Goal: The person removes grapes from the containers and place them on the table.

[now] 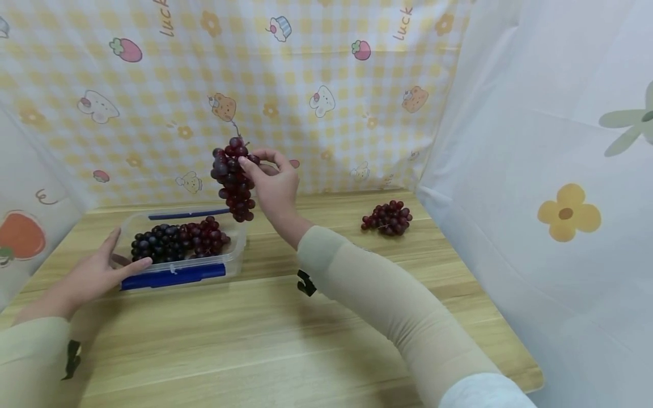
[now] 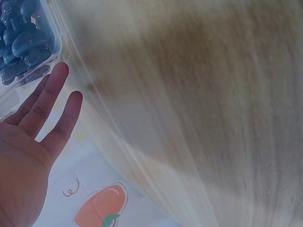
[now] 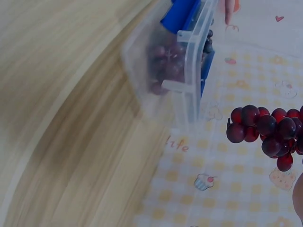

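Note:
In the head view my right hand (image 1: 275, 184) pinches a bunch of red grapes (image 1: 234, 184) near its top, and the bunch hangs above the right end of a clear plastic box (image 1: 236, 258). The right wrist view has the lower part of this bunch (image 3: 270, 130) at its right edge. Inside the box lie dark, almost black grapes (image 1: 159, 243) on the left and red grapes (image 1: 206, 237) on the right. My left hand (image 1: 97, 275) rests at the box's left end with fingers spread, the thumb along the front rim beside a blue clip (image 1: 173, 276).
Another bunch of red grapes (image 1: 388, 218) lies on the wooden table (image 1: 306, 345) toward the back right. A yellow checked cloth (image 1: 306, 68) hangs behind the table, and a white sheet (image 1: 535, 141) hangs along the right side.

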Demonstrator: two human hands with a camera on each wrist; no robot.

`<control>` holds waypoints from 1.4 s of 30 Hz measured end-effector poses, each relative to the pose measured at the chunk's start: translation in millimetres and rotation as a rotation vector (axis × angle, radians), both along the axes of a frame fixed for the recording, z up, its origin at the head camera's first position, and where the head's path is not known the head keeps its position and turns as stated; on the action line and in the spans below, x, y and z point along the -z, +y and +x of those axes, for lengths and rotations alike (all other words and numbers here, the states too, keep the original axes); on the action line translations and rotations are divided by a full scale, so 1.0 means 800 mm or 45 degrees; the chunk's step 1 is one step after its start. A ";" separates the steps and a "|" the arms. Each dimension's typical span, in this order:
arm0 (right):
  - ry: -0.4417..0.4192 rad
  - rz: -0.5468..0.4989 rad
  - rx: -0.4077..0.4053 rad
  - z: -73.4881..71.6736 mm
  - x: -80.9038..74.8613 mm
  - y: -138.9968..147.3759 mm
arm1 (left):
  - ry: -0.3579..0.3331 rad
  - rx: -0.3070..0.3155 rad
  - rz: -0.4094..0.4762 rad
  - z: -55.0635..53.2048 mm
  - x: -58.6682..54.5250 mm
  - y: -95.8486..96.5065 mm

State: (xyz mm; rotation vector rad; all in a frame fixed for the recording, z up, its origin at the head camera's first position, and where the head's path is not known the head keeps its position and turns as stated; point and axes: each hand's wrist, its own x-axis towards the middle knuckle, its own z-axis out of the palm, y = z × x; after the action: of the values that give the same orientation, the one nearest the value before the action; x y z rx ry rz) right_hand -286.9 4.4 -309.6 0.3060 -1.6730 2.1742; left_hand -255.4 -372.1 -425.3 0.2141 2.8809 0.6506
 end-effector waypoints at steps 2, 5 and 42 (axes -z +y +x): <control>-0.004 0.010 0.005 -0.002 0.003 0.006 | 0.000 -0.001 -0.002 0.000 0.001 0.000; -0.026 0.019 0.012 -0.004 0.008 0.015 | -0.001 -0.002 -0.002 0.000 0.001 0.000; -0.176 0.149 0.089 -0.017 0.080 0.095 | -0.018 -0.016 0.024 0.003 -0.001 0.002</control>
State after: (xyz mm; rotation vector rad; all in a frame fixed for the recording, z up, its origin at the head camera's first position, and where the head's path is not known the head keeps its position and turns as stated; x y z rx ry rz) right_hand -300.9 80.0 -373.3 0.1285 -1.8611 2.0927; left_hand -253.2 -370.6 -424.5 0.1929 2.8657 0.6796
